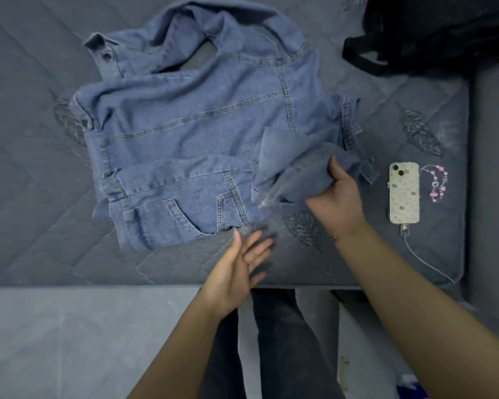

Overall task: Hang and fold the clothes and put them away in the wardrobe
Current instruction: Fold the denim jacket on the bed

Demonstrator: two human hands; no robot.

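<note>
- Head view: the blue denim jacket with stitched seams and flap pockets (202, 125) lies spread on the grey quilted bedspread with embroidered leaves (41, 197), near the front edge of the bed, one sleeve looping up toward the far side.
- The right hand (336, 197) pinches the jacket's right-side sleeve cuff (294, 174), thumb on top and fingers under — the cuff is lifted and blurred.
- The left hand (239, 269) hovers just off the hem with fingers straight and spread, gripping nothing.
- My read: a sleeve fold is in hand. Best to carry that cuff across the body panel, lay it parallel to the side seam, and let the free palm flatten it — heavy denim creases where it lands.
- Cloth looks stiff and thick, with doubled stitching and a metal button at the collar end.
- Just beside the jacket on the right: a pale patterned phone in a case (404, 192), its white charging cable (427, 263), and a pink beaded charm strap (438, 182).
- At the far right corner, a black fabric bag with a strap (432, 33).
</note>
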